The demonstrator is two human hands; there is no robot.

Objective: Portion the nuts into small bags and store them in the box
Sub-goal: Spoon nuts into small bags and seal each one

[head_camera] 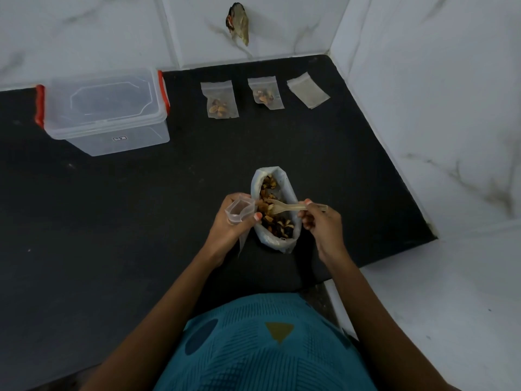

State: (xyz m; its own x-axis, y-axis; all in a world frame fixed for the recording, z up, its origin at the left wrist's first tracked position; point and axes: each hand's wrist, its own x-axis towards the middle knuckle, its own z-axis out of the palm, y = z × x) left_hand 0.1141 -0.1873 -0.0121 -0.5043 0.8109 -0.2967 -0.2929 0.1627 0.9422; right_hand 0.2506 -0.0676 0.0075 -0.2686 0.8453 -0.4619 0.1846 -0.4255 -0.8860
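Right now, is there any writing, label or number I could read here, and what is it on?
Sticker on the front wall of the clear box: a few dark characters, too small and blurred to read.
Nothing else in view carries any text that shows.

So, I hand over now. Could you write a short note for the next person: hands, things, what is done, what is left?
Left hand holds an open small bag, no nuts seen in it.
Right hand holds the spoon, tip in the nut bag.
Two filled bags lie at the back, an empty bag to their right.
Box at back left, lid on.
Done: two bags filled.
Left: fill the rest, put all bags in the box.
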